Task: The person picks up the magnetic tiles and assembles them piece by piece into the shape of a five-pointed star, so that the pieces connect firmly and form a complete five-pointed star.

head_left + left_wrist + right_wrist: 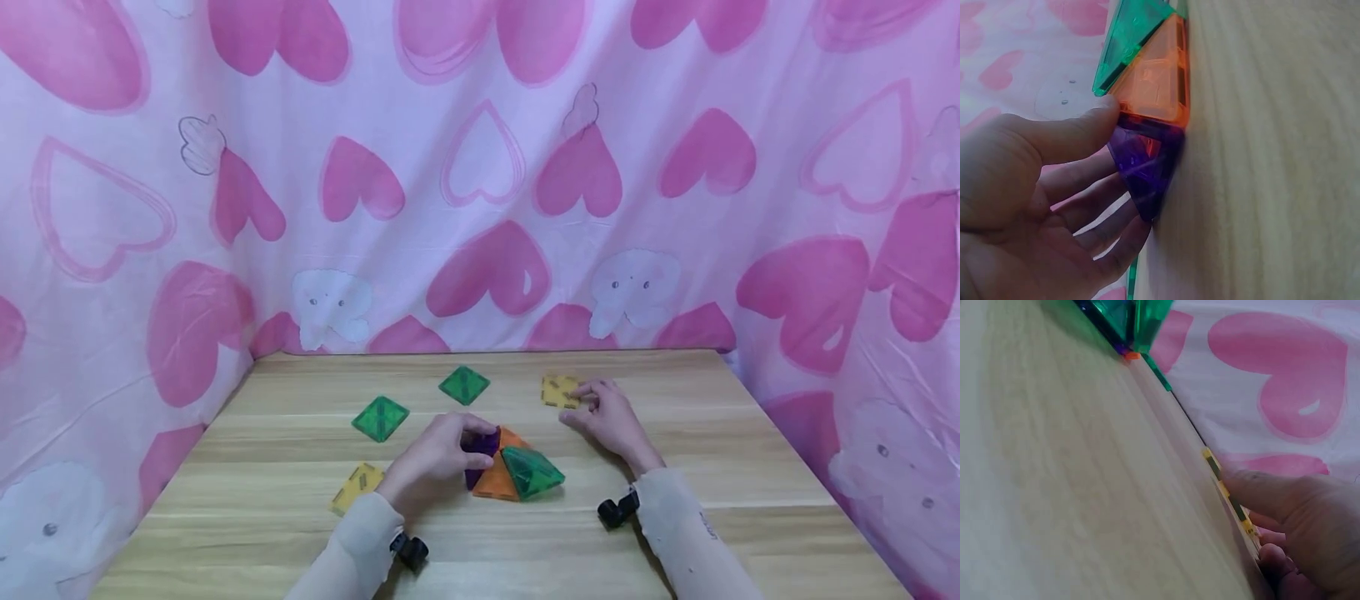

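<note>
A small structure of triangular magnetic tiles stands near the middle of the table, with orange [497,482], purple [1146,165] and green [531,472] sides. My left hand [441,450] holds it at the purple side. In the left wrist view, the thumb meets the top corner by the orange tile and the other fingers lie along the purple one. My right hand [611,419] reaches to a yellow square magnetic tile [557,390] lying at the back right. Its fingertips are at the tile's right edge, with the thumb just in front.
Two green tile pieces lie behind and to the left, one farther left [380,418] and one at the back [464,385]. Another yellow square tile [356,489] rests beside the left forearm. A pink heart-patterned cloth [487,275] hangs behind the wooden table [517,550].
</note>
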Demonstrator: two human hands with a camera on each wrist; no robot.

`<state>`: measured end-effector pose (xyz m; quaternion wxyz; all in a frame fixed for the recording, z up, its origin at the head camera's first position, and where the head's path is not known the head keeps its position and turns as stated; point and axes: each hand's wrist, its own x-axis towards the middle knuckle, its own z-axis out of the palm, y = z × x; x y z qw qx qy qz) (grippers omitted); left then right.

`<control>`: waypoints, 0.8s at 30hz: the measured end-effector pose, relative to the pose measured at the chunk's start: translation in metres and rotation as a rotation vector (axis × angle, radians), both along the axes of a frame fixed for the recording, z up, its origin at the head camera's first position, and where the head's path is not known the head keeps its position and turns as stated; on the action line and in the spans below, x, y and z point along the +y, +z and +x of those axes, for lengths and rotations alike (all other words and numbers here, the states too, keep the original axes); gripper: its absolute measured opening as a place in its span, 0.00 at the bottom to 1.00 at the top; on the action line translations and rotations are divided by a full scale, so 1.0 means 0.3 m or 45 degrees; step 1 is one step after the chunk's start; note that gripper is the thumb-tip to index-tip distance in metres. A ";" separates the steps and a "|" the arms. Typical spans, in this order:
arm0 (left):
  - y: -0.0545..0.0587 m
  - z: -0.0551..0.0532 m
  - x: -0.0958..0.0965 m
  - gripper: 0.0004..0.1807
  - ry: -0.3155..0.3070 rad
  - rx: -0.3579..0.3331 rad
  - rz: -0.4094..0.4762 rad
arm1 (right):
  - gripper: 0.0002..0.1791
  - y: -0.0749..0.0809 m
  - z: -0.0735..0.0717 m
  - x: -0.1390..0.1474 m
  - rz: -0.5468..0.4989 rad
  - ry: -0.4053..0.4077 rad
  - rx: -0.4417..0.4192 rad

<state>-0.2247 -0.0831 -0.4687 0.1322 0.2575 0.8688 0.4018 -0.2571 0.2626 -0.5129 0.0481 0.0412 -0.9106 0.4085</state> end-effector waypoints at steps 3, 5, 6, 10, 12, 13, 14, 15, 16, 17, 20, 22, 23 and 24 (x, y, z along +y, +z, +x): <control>0.006 -0.007 0.004 0.25 -0.064 0.003 -0.009 | 0.28 0.004 -0.002 0.005 0.008 0.022 0.008; 0.011 -0.011 0.007 0.25 -0.095 -0.014 -0.014 | 0.27 0.005 -0.002 0.009 0.007 0.038 0.016; 0.015 -0.013 0.008 0.25 -0.105 -0.027 -0.017 | 0.25 0.006 -0.001 0.012 0.004 0.045 0.021; 0.037 -0.028 0.016 0.25 -0.138 -0.093 0.005 | 0.20 0.003 0.001 0.022 -0.002 0.054 0.036; 0.050 -0.041 0.025 0.25 -0.136 -0.096 0.026 | 0.16 0.001 0.003 0.025 -0.008 0.063 0.044; 0.056 -0.049 0.033 0.26 -0.130 -0.087 0.040 | 0.15 0.000 0.004 0.024 -0.018 0.074 0.045; 0.061 -0.057 0.041 0.26 -0.108 -0.073 0.052 | 0.14 -0.001 0.005 0.022 -0.028 0.094 0.046; 0.062 -0.065 0.050 0.26 -0.080 -0.050 0.053 | 0.13 -0.003 0.006 0.019 -0.039 0.122 0.048; 0.062 -0.073 0.061 0.25 -0.045 -0.027 0.048 | 0.12 -0.004 0.007 0.015 -0.056 0.154 0.044; 0.058 -0.080 0.071 0.25 -0.010 -0.014 0.048 | 0.11 -0.005 0.008 0.010 -0.071 0.186 0.036; 0.035 -0.103 0.102 0.24 0.091 0.008 0.036 | 0.11 -0.008 0.008 -0.005 -0.092 0.278 0.011; 0.015 -0.117 0.117 0.24 0.138 -0.012 0.052 | 0.12 -0.007 0.008 -0.015 -0.085 0.320 0.000; 0.007 -0.124 0.123 0.24 0.158 -0.031 0.068 | 0.13 -0.007 0.007 -0.019 -0.076 0.336 -0.002; 0.002 -0.130 0.128 0.25 0.174 -0.045 0.081 | 0.14 -0.006 0.007 -0.022 -0.068 0.352 -0.001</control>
